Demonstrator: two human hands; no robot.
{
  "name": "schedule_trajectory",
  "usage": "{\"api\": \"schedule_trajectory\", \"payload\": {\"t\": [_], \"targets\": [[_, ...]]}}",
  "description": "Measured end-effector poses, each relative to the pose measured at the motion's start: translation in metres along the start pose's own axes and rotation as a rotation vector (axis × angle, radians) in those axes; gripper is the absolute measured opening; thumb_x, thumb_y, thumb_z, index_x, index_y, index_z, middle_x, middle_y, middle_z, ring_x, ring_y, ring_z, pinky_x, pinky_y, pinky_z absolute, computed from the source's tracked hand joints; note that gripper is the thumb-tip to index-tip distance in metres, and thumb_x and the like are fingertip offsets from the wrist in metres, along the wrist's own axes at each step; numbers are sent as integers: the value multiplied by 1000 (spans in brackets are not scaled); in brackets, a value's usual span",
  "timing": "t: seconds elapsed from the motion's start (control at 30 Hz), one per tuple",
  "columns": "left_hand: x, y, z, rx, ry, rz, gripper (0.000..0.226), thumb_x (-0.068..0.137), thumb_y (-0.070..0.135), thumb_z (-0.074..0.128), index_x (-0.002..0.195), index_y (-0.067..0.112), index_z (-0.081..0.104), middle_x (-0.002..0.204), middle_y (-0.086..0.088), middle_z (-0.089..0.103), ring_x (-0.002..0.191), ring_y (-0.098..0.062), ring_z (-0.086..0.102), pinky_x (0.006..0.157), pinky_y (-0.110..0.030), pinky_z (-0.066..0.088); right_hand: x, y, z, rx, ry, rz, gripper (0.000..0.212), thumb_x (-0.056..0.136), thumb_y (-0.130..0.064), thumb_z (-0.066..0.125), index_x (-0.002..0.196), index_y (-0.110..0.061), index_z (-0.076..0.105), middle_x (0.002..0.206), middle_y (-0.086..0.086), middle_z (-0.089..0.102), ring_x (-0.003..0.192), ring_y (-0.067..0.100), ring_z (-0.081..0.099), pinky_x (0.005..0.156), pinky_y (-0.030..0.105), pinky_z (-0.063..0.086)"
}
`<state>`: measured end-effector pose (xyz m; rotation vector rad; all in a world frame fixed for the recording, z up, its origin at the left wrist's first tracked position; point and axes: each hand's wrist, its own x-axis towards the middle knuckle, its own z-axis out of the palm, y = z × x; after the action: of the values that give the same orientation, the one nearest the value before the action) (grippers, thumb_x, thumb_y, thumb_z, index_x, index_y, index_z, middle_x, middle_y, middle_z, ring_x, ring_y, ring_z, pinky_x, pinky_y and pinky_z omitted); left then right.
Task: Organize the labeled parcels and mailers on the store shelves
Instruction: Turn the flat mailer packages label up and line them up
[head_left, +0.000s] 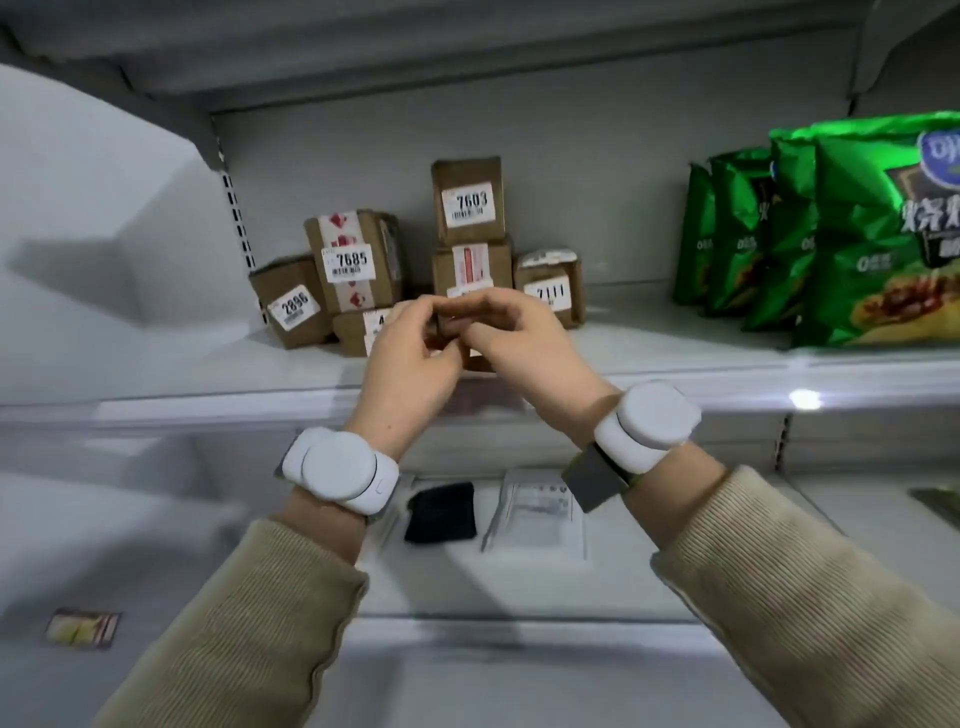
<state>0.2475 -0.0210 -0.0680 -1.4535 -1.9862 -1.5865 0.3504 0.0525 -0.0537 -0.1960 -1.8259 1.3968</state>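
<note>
Several small brown cardboard parcels with white number labels stand on the middle shelf (649, 358): parcel 2896 (291, 306) at the left, parcel 7685 (353, 257) beside it, parcel 7603 (470, 200) stacked on a red-taped parcel (470, 265), and parcel 7111 (550, 291) at the right. A low parcel (356, 327) lies in front, its label partly hidden. My left hand (410, 364) and my right hand (514, 338) meet in front of the stack, both closed around a small brown parcel (451, 325) that is mostly hidden by my fingers.
Green snack bags (810, 234) stand in a row at the right of the same shelf. On the lower shelf lie a black mailer (441, 512) and a white labeled mailer (540, 512). A small packet (83, 629) lies at the lower left.
</note>
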Motion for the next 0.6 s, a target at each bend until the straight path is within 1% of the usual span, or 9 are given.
{"api": "schedule_trajectory", "payload": {"t": [0.07, 0.1, 0.17, 0.2, 0.23, 0.3, 0.43, 0.53, 0.6], "targets": [[-20, -6, -6, 7, 0, -14, 30, 81, 5, 61, 107, 20, 64, 115, -2, 57, 96, -13, 63, 82, -27, 56, -16, 9, 9, 34, -34, 29, 34, 85, 16, 42, 103, 0, 66, 90, 16, 71, 81, 19, 71, 78, 29, 58], [-30, -11, -9, -1, 3, -27, 30, 80, 4, 62, 106, 20, 63, 115, -2, 56, 95, -13, 64, 80, -26, 57, -23, 15, 14, 51, -62, 56, 33, 86, 15, 43, 103, -1, 66, 93, 17, 72, 86, 19, 71, 81, 31, 58], [-50, -22, -16, 10, 12, -50, 29, 80, 2, 64, 102, 20, 62, 114, -2, 56, 92, -11, 64, 75, -20, 56, -35, 30, 25, 77, -93, 117, 29, 86, 12, 46, 101, -3, 66, 103, 25, 71, 101, 31, 69, 91, 45, 56], [-60, -28, -19, 21, 15, -58, 29, 79, 1, 65, 98, 22, 62, 111, -3, 57, 89, -9, 63, 72, -16, 54, -40, 38, 30, 84, -93, 140, 27, 86, 11, 48, 100, -3, 67, 106, 27, 70, 105, 34, 67, 93, 49, 54], [-67, -34, -22, 30, 18, -58, 30, 77, 0, 65, 92, 26, 61, 107, -3, 59, 85, -7, 63, 69, -14, 52, -45, 45, 36, 92, -91, 154, 26, 86, 10, 49, 97, -4, 67, 106, 27, 70, 106, 35, 67, 94, 49, 53], [-77, -51, -26, 47, 11, -85, 38, 74, -1, 66, 81, 35, 57, 94, -1, 64, 79, -7, 63, 68, -17, 51, -51, 61, 47, 99, -105, 182, 25, 85, 9, 51, 91, -8, 68, 106, 25, 71, 105, 34, 67, 93, 47, 53], [-93, -92, -32, 27, -26, -225, 39, 75, 0, 67, 79, 38, 57, 85, 4, 65, 76, -12, 62, 70, -22, 50, -53, 98, 70, 103, -167, 260, 25, 85, 5, 56, 85, -17, 68, 104, 21, 71, 95, 24, 68, 88, 40, 54], [-102, -128, -34, 18, -25, -271, 40, 76, -4, 64, 81, 35, 60, 86, 5, 66, 77, -13, 63, 72, -23, 52, -44, 134, 86, 56, -195, 293, 29, 83, 2, 59, 82, -25, 70, 92, 10, 72, 88, 19, 66, 84, 39, 55], [-103, -154, -37, 46, -37, -300, 38, 76, -3, 65, 81, 34, 61, 92, 2, 66, 78, -12, 64, 72, -22, 52, -35, 158, 96, 32, -190, 337, 27, 83, 1, 59, 84, -23, 69, 91, 8, 71, 88, 20, 65, 82, 40, 55]]}}
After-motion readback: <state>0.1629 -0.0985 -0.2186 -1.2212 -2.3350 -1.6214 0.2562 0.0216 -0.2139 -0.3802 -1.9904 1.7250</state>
